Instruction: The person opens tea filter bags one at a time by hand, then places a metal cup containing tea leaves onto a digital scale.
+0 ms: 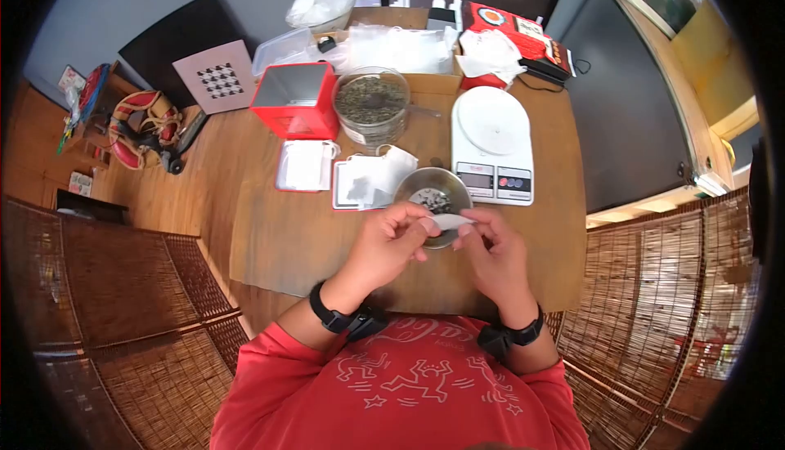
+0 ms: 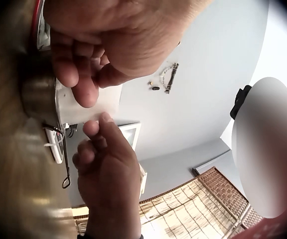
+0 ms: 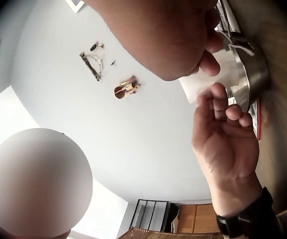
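Two hands meet over the front of the bench: the left hand and the right hand each pinch an end of a small white sachet, held just above a steel bowl with dark bits in it. Behind them, going left to right, stand a red tin, a glass jar of dried leaves and a white scale, with flat white bags lying between the tin and the bowl.
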Demonstrator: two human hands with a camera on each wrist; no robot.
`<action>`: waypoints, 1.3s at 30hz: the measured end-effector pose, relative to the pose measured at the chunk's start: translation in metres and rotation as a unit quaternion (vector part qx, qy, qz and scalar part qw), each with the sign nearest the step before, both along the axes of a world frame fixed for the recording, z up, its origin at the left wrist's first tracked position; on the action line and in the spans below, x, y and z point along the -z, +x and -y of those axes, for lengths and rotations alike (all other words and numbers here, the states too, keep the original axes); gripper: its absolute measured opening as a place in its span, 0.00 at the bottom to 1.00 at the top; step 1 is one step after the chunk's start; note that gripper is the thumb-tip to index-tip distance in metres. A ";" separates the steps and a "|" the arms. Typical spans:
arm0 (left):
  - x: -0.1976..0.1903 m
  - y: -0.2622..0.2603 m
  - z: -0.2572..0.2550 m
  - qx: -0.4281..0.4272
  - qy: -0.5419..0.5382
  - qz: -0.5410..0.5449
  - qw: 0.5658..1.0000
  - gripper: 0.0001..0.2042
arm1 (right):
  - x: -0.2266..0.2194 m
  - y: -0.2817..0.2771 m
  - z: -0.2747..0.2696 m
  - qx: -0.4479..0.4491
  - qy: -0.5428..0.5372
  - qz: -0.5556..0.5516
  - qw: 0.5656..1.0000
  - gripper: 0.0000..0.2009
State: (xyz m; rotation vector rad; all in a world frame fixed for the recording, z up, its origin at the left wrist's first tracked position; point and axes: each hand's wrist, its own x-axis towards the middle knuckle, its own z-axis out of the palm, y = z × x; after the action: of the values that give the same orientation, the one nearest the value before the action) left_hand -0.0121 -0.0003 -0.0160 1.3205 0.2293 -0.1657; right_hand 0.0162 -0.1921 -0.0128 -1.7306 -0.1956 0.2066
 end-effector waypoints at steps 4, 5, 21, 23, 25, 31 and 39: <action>-0.003 -0.007 -0.022 -0.030 0.012 0.077 0.997 0.05 | 0.007 -0.002 0.012 0.014 0.032 0.000 0.999 0.09; 0.001 -0.008 -0.030 -0.053 0.026 0.130 0.990 0.05 | 0.004 -0.002 0.018 0.006 0.039 -0.003 0.999 0.09; -0.010 0.024 -0.096 -0.129 0.611 0.199 0.755 0.11 | 0.009 -0.010 0.055 0.056 0.043 -0.081 0.994 0.07; -0.011 0.032 -0.074 -0.086 0.545 0.176 0.816 0.10 | 0.008 -0.010 0.056 0.058 0.037 -0.079 0.995 0.07; -0.006 0.043 -0.061 -0.062 0.551 0.188 0.811 0.12 | 0.007 -0.011 0.055 0.047 0.050 -0.056 0.996 0.07; -0.001 0.066 -0.048 -0.015 0.591 0.082 0.802 0.18 | 0.005 -0.017 0.067 0.066 0.052 -0.067 0.994 0.07; -0.023 0.044 -0.050 -0.127 0.489 0.255 0.824 0.21 | 0.007 -0.013 0.066 0.055 0.072 -0.072 0.993 0.08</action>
State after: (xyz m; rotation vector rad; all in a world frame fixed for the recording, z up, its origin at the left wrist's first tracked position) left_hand 0.0320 0.0499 0.0073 2.2757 0.0085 0.6231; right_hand 0.0027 -0.2583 -0.0202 -1.5703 -0.0077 0.2297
